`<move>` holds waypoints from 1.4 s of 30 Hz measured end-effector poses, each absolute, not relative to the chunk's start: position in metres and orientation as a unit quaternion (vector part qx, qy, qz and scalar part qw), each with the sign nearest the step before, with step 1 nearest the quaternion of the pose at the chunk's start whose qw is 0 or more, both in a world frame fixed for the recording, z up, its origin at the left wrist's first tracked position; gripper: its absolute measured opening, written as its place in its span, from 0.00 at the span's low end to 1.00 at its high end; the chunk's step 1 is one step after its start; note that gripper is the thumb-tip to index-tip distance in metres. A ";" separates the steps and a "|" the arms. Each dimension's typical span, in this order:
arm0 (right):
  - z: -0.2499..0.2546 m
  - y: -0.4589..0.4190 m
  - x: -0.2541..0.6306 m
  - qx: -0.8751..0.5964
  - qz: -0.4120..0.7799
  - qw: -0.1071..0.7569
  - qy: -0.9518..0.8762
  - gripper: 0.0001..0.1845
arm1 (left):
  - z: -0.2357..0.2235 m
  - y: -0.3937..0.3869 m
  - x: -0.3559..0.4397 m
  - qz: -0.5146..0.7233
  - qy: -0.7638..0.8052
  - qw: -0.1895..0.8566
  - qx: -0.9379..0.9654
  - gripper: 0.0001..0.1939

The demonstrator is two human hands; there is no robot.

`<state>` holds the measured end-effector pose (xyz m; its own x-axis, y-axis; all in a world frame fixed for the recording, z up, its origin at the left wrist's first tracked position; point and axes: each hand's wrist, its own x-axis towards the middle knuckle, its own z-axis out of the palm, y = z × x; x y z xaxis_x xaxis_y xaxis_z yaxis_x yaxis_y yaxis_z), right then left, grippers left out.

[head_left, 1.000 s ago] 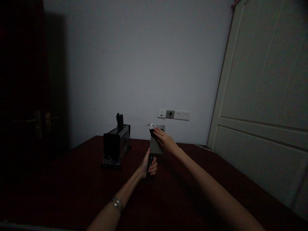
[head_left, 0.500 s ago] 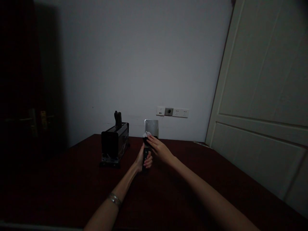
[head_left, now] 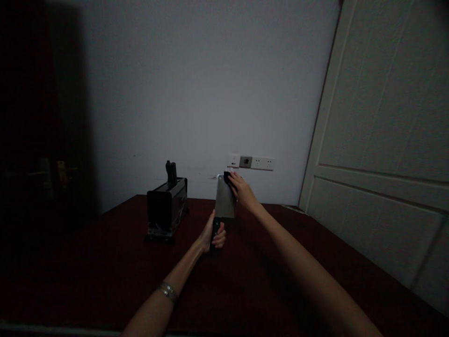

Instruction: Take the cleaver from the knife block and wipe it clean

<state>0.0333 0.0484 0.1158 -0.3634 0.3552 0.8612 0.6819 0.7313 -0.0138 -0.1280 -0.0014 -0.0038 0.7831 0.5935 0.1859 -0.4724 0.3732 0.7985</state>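
Note:
A cleaver (head_left: pixel 225 201) stands blade up in front of me, its broad metal face toward me. My left hand (head_left: pixel 209 235) is closed round its black handle (head_left: pixel 215 228). At the blade's upper right edge, my right hand (head_left: pixel 242 191) presses a small black and white cloth-like piece (head_left: pixel 227 177) against the metal with its fingers. What exactly that piece is, I cannot make out in the dim light.
Left of the cleaver, a black knife block (head_left: pixel 167 206) stands on the dark red table (head_left: pixel 196 295), with black knife handles (head_left: pixel 171 173) sticking out of its top. Sockets (head_left: pixel 257 163) are on the wall behind. A pale panelled door (head_left: pixel 379 140) borders the right side.
My right hand has slid the cloth-like piece from the blade's base up to its top right. The cleaver has shifted slightly right and tilted, with my left hand still round its handle.

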 end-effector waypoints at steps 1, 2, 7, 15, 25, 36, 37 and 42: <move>0.115 0.048 0.034 -0.319 -0.177 0.466 -0.806 0.21 | -0.004 -0.002 -0.128 0.322 0.063 0.825 0.460 0.35; 0.112 0.046 0.035 -0.315 -0.178 0.464 -0.808 0.21 | -0.003 -0.002 -0.128 0.321 0.061 0.825 0.461 0.35; 0.075 0.019 0.030 -0.287 -0.169 0.417 -0.846 0.22 | 0.000 -0.002 -0.129 0.334 0.049 0.827 0.449 0.36; 0.032 -0.020 0.025 -0.253 -0.156 0.356 -0.886 0.26 | 0.002 -0.002 -0.130 0.366 0.062 0.828 0.419 0.36; 0.100 0.025 0.032 -0.289 -0.181 0.411 -0.846 0.23 | 0.002 -0.006 -0.128 0.317 0.039 0.836 0.446 0.36; 0.090 0.016 0.045 -0.263 -0.173 0.399 -0.861 0.24 | 0.004 -0.007 -0.129 0.317 0.033 0.834 0.449 0.35; 0.082 0.009 0.045 -0.256 -0.169 0.384 -0.871 0.24 | 0.005 -0.007 -0.129 0.320 0.033 0.834 0.448 0.35; 0.060 -0.021 0.050 -0.228 -0.157 0.312 -0.909 0.28 | 0.006 -0.008 -0.130 0.333 0.043 0.837 0.431 0.35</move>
<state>0.0497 -0.0214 0.0604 -0.7020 0.3161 0.6382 0.5115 0.8473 0.1430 -0.1299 -0.0078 0.0063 0.7742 0.5951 0.2156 -0.5213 0.4065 0.7503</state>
